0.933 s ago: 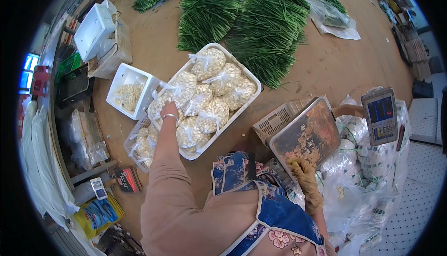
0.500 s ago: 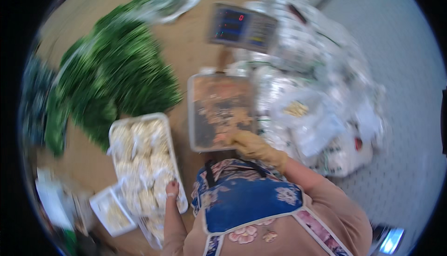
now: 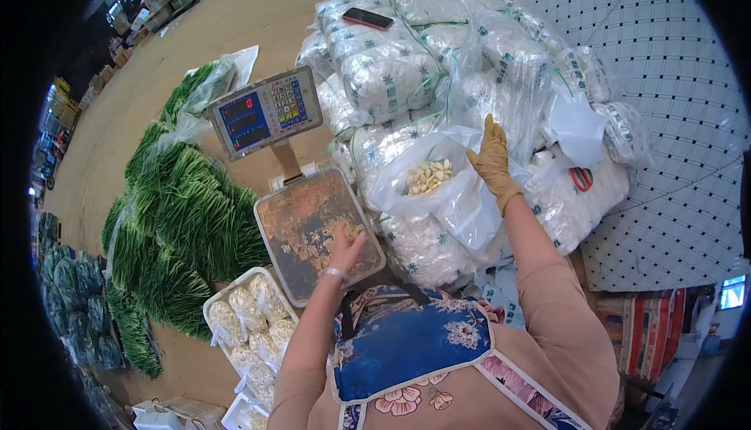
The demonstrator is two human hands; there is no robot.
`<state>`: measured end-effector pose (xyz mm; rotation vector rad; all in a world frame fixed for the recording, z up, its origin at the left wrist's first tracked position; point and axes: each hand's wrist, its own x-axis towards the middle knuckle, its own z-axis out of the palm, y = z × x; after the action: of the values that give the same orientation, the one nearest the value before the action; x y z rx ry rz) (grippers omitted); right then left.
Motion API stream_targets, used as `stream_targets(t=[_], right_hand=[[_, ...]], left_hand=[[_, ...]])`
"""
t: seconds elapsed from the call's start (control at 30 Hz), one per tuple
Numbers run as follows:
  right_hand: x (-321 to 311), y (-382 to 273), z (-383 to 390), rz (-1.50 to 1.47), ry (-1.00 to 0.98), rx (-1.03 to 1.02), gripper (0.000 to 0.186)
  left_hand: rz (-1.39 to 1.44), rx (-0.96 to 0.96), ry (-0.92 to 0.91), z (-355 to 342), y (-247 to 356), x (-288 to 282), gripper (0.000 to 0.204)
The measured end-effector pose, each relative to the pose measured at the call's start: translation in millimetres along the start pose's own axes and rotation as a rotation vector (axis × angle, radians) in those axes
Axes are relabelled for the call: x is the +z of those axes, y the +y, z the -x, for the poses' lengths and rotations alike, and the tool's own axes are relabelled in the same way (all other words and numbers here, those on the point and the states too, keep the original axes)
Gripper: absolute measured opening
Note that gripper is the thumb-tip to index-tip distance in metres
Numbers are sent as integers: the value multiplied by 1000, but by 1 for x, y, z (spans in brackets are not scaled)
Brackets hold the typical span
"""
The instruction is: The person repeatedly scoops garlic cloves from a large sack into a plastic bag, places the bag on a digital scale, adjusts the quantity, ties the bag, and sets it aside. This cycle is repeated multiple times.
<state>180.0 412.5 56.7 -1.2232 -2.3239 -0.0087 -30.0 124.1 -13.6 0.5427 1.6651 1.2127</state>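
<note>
My left hand (image 3: 346, 249), bare with a pale band at the wrist, hovers over or rests on the rusty pan of a digital scale (image 3: 297, 207). Its fingers are apart and nothing shows in them. Over the stack of plastic-wrapped packs (image 3: 399, 141), my right hand (image 3: 493, 164) wears a yellow rubber glove, thumb and fingers spread. It is just right of an opened clear plastic bag (image 3: 461, 215) holding pale pieces like peeled garlic cloves (image 3: 429, 178). I cannot tell whether the glove touches the bag's edge.
Left of the scale lies a large heap of green leafy stalks (image 3: 188, 227). A white tray of bagged pale produce (image 3: 246, 328) stands near me. On the packs lie a phone (image 3: 368, 18) and a red-and-green roll-like item (image 3: 581, 180). A white dotted panel (image 3: 665, 117) borders the right.
The view has swung right. My gloved right hand has gone from the scale pan's near edge to beside the plastic bag. My left hand has moved from the tray to the scale pan.
</note>
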Motion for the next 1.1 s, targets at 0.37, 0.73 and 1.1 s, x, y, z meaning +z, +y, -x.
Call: stream_targets(t=[0.37, 0.73, 1.1], right_hand=[[37, -45, -12, -1032, -543, 320, 14], [-48, -164, -14, -1520, -723, 308, 15], [6, -215, 70, -1260, -898, 193, 24]], left_hand=[[-299, 100, 219, -119, -13, 43, 17], [176, 428, 448, 24, 56, -101, 12], [-1074, 335, 132, 32, 41, -88, 30]])
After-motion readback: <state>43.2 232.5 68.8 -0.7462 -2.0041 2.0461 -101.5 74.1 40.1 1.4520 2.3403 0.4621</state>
